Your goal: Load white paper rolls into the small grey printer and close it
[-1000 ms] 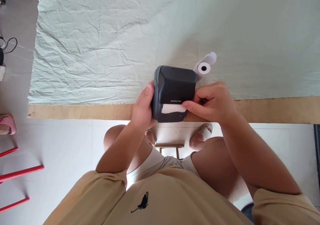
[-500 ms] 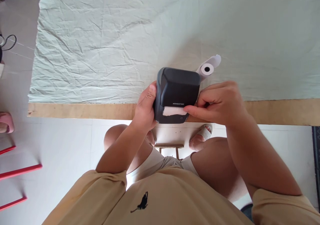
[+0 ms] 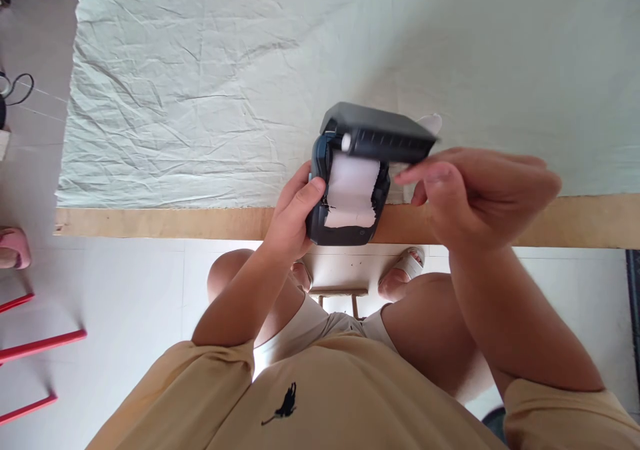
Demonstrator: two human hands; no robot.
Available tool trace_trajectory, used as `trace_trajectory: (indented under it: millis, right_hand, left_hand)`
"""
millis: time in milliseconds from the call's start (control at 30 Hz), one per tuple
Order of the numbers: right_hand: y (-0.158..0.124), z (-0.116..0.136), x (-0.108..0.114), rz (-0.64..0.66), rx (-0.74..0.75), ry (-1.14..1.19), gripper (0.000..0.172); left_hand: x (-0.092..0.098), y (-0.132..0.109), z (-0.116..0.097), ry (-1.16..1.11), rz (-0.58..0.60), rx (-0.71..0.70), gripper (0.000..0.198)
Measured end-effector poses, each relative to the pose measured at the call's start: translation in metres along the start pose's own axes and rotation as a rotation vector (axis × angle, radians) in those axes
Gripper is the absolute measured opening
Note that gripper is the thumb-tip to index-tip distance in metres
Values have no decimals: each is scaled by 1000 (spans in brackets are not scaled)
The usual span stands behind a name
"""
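Note:
A small dark grey label printer (image 3: 345,233) sits at the near edge of the table, and my left hand (image 3: 293,213) is wrapped round its left side. Its lid (image 3: 380,133) stands swung up and back, showing a white paper roll (image 3: 353,190) inside. My right hand (image 3: 475,193) hovers at the lid's right end, fingers stretched toward it and touching or nearly touching its edge. A second white paper roll (image 3: 431,123) lies on the cloth behind the lid, mostly hidden.
A wrinkled pale green cloth (image 3: 200,83) covers the table, with a bare wooden edge (image 3: 150,222) along the near side. Red chair legs (image 3: 40,343) stand on the white floor at left. My knees and sandalled feet (image 3: 407,263) are below the table.
The printer's lid was shut with paper poking from the slot; now it is flipped up and open. My right hand has left the front slot and moved up to the lid's right end.

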State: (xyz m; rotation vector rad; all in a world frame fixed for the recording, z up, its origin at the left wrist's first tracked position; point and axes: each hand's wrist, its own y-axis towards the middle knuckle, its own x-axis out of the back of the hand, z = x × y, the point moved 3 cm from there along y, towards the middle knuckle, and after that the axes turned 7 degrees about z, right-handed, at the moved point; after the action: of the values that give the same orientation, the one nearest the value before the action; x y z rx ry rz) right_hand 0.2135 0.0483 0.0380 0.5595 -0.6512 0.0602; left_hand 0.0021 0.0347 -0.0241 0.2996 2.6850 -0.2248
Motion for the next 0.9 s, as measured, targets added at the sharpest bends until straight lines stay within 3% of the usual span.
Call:
trace_trajectory:
  millis: [100, 367, 600, 733, 900]
  right_hand:
    - [1, 3, -2, -185, 134, 26, 24]
    - [-6, 12, -16, 94, 159, -331, 27]
    - [-4, 15, -8, 321, 38, -327, 7]
    - [-1, 15, -8, 366, -61, -242, 27]
    - [3, 19, 16, 339, -80, -52, 31]
  left_hand:
    - [0, -1, -2, 33, -14, 4, 53]
    - [-3, -5, -5, 124, 74, 15, 56]
    - [-4, -7, -7, 150, 57, -9, 51]
    - [-6, -7, -9, 166, 42, 15, 56]
    - [-6, -4, -7, 67, -9, 67, 56]
